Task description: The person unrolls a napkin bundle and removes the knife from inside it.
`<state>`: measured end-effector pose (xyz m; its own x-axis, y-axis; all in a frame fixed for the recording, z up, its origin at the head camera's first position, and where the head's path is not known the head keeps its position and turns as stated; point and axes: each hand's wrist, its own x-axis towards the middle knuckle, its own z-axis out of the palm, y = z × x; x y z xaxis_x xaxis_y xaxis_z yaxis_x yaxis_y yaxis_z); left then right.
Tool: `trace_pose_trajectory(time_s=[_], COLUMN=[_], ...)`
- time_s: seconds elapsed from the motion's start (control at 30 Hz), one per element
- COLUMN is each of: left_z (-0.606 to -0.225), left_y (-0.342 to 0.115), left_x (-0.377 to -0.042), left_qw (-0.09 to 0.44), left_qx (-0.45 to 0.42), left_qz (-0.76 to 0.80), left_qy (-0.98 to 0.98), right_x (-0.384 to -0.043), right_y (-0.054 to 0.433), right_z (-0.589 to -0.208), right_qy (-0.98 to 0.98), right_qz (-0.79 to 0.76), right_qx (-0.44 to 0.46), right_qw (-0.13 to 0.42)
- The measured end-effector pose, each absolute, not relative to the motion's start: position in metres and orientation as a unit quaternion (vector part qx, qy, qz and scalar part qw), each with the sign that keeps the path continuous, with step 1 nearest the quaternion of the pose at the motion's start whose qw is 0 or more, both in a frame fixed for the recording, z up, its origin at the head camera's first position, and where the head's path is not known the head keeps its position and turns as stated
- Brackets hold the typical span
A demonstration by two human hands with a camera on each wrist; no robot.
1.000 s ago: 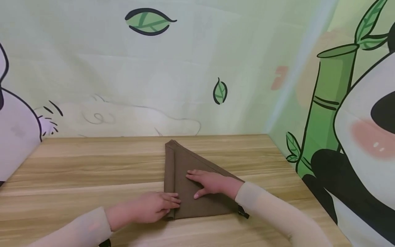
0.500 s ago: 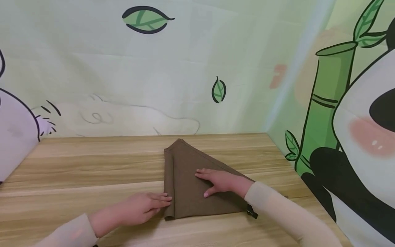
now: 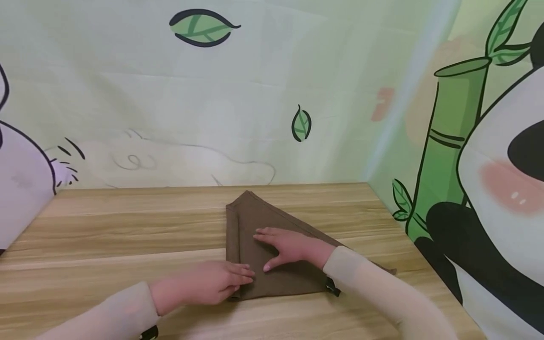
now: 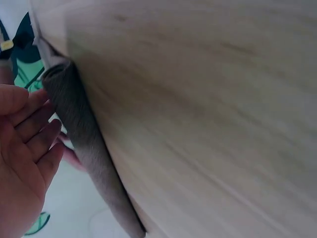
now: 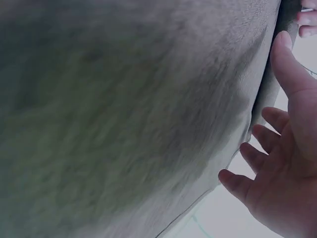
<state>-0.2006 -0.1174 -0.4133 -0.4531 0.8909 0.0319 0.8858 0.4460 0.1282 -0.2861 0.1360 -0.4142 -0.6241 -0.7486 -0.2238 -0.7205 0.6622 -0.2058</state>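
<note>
A brown cloth (image 3: 293,283) lies on the table, wide and pointed at its far end, with its left side rolled into a narrow tube (image 3: 232,236). A small black clip (image 3: 333,286) shows at its near right. My left hand (image 3: 212,282) lies across the near end of the roll, fingers extended. In the left wrist view the coiled end of the roll (image 4: 81,119) stands beside those fingers. My right hand (image 3: 286,246) spreads over the middle of the cloth, thumb apart, palm down. In the right wrist view its fingers (image 5: 237,184) are spread close over the fabric.
The wooden table (image 3: 127,226) extends to both sides of the cloth. A printed backdrop (image 3: 233,104) with leaves rises behind the table's far edge, and a panda and bamboo picture (image 3: 456,118) flanks the right. A thin cloth end (image 3: 388,270) sticks out beyond the right sleeve.
The left hand first drew back left to the roll's outer edge, then came right again over it. The right hand slid right, then back left. The cloth's far corner opened out wider.
</note>
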Motion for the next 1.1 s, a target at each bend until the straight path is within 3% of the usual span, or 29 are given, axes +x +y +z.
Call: trace_pose_trajectory(time_s=[0.2, 0.93, 1.1], left_z=[-0.425, -0.423, -0.419], left_y=[-0.113, -0.159, -0.153], left_x=[-0.200, -0.193, -0.193], left_qw=[0.028, -0.045, -0.030], left_qx=[0.540, 0.489, 0.489], left_qz=[0.040, 0.103, 0.104], left_qy=[0.841, 0.865, 0.865], right_x=[-0.284, -0.290, -0.292], right_y=[0.129, 0.159, 0.156], right_z=[-0.424, -0.418, -0.415], right_qy=[0.895, 0.897, 0.905], right_qz=[-0.015, -0.056, -0.063], right_qx=[-0.404, -0.389, -0.381], right_qw=[0.187, 0.200, 0.178])
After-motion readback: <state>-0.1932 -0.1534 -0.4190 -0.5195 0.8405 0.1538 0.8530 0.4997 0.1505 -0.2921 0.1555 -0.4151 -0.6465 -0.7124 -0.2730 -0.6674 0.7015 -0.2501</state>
